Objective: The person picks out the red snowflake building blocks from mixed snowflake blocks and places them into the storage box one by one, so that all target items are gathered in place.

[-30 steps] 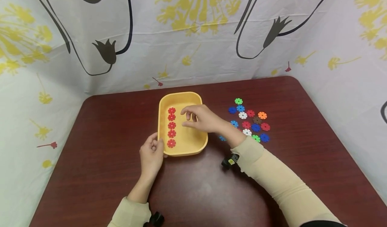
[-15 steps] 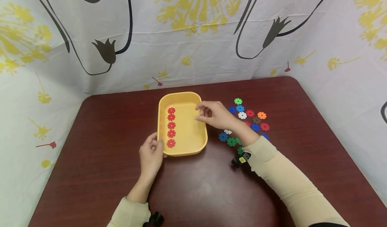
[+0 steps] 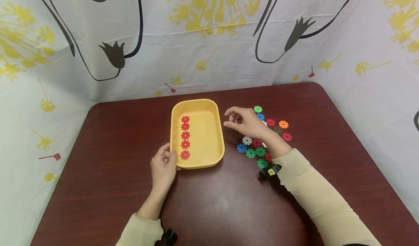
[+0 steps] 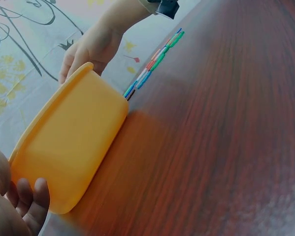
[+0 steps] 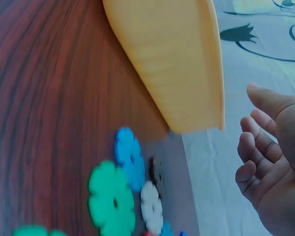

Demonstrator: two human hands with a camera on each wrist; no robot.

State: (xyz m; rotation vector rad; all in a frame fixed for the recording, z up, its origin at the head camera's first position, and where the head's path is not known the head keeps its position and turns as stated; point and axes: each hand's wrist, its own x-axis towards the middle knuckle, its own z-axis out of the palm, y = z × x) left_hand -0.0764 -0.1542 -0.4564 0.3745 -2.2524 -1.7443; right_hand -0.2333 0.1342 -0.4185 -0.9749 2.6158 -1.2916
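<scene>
Yellow tray (image 3: 204, 133): rounded rectangle, smooth, plastic-looking, with upright walls and a slightly thicker rim; it rests on a dark red-brown table (image 3: 108, 158) with streaked wood grain and a glossy patch of light at the tray's 6 o'clock. Inside, along the 9 o'clock side, five red discs (image 3: 185, 135) lie flat in a straight column, the top two closest together. Left hand (image 3: 163, 166) grips the tray wall between 7 and 8 o'clock, thumb at the rim, fingers bent against the outer face. Right hand (image 3: 245, 122) hovers at the tray's 3 o'clock, just outside the rim; fingers loosely bent, thumb and forefinger apart with a bare gap between. Around and beyond it, toward 3 and 4 o'clock, loose discs (image 3: 260, 151) in green, blue, white, red, brown and orange lie close together; notched edges, a central hole in the nearest ones. At 12 o'clock, behind the table, hangs a creased white cloth (image 3: 212, 71) with printed flowers. Right hand and forearm stand in the way of several loose discs in the head view; count uncertain. Left wrist view shows them nearly edge-on; right wrist view cuts off the tray's upper end and blurs the lowest discs.
</scene>
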